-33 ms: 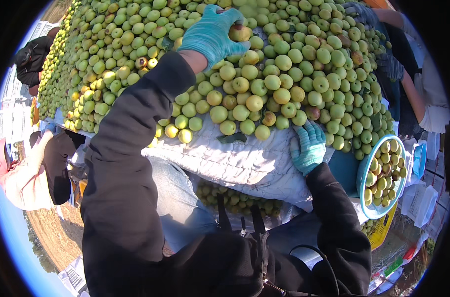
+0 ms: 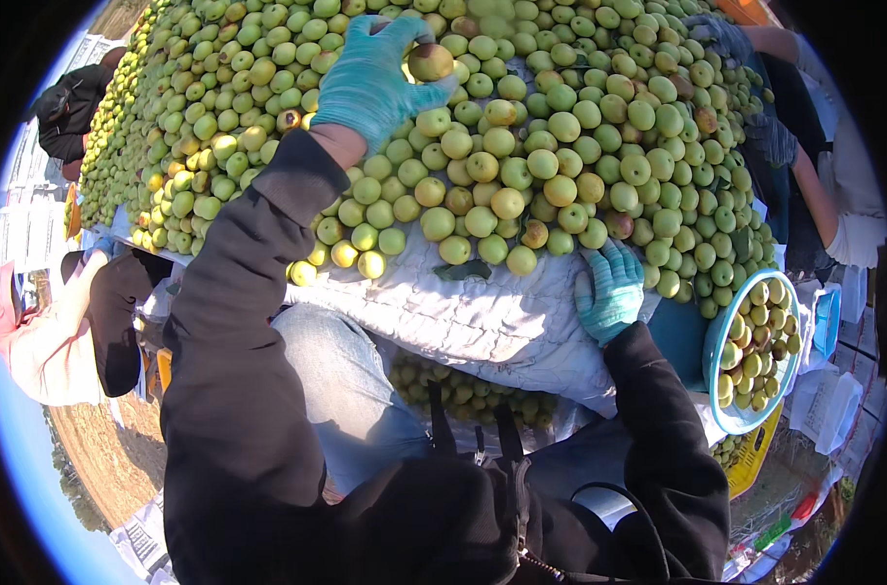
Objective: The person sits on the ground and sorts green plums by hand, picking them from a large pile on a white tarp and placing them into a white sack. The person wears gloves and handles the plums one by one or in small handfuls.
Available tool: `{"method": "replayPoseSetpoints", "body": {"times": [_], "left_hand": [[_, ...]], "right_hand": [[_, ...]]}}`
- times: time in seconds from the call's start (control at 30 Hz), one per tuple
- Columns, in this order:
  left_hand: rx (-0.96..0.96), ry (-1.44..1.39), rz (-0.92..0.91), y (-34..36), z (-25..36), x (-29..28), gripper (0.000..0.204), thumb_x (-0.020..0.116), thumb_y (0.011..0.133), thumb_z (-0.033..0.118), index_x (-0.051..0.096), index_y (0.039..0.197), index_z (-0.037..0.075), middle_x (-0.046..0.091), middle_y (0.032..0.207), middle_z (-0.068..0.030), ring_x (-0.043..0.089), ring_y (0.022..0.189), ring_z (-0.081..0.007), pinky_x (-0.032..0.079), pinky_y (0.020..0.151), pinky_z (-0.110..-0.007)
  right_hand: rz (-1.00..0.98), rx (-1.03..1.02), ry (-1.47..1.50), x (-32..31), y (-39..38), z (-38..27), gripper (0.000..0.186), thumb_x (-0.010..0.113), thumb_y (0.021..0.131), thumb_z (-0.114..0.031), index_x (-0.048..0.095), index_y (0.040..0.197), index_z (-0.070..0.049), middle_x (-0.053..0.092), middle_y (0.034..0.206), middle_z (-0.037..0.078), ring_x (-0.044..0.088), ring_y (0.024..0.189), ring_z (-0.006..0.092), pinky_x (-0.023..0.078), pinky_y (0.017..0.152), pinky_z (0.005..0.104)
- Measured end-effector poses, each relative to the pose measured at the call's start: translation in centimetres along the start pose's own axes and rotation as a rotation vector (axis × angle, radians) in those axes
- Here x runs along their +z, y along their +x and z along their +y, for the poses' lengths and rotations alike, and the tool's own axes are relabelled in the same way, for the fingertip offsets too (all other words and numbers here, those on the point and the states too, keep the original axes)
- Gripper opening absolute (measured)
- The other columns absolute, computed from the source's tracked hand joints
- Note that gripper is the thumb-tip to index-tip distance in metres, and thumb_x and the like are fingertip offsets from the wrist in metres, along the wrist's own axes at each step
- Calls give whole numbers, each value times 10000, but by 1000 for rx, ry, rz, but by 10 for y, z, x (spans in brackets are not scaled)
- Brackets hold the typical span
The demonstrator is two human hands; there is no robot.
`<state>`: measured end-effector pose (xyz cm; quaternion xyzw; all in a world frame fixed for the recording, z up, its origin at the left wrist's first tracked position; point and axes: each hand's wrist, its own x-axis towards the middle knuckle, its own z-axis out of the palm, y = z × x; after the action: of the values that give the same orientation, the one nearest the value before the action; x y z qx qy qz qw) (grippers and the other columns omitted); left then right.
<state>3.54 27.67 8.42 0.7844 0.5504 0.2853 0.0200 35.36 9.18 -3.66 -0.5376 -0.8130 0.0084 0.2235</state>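
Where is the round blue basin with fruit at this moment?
In the head view, the basin is on the right, by the near right corner of the fruit pile, with a yellow crate below it in the picture.

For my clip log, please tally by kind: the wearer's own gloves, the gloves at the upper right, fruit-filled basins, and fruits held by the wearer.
Wearer's teal gloves (left, right): 2
Grey gloves at upper right (upper, lower): 2
Fruit-filled basin: 1
Held fruit: 1
Total: 6

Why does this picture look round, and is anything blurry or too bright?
Head view: fisheye lens, hence the round, dark-edged frame; sunlight glares on the white cloth; the left hand and its brownish fruit look fairly sharp; some top-centre fruit is hazy.
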Motion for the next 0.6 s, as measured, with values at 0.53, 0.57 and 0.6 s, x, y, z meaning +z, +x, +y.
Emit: {"method": "replayPoseSetpoints", "body": {"times": [0.53, 0.57, 0.6], "left_hand": [[-1579, 900, 72, -533, -211, -371, 371, 734, 777, 217, 536, 1086, 165, 463, 1175, -156, 583, 984, -335, 483, 810, -444], [-1671, 763, 159, -525, -218, -358, 338, 727, 785, 185, 540, 1065, 161, 509, 1129, -161, 585, 985, -337, 481, 800, -448], [-1364, 743, 99, -514, -217, -336, 287, 715, 804, 148, 550, 1039, 131, 587, 1033, -152, 591, 977, -336, 473, 809, -430]], "right_hand": [[-35, -23, -95, 10, -8, 3, 387, 561, 810, -210, 576, 1168, -63, 543, 1227, 166, 494, 1168, 366, 356, 990, 488], [-32, -22, -91, 10, -7, 2, 388, 562, 811, -211, 576, 1169, -63, 543, 1227, 166, 494, 1167, 366, 356, 990, 488], [-35, -20, -90, 10, -7, 2, 388, 563, 812, -211, 575, 1171, -63, 543, 1227, 166, 495, 1166, 366, 356, 990, 487]]}}
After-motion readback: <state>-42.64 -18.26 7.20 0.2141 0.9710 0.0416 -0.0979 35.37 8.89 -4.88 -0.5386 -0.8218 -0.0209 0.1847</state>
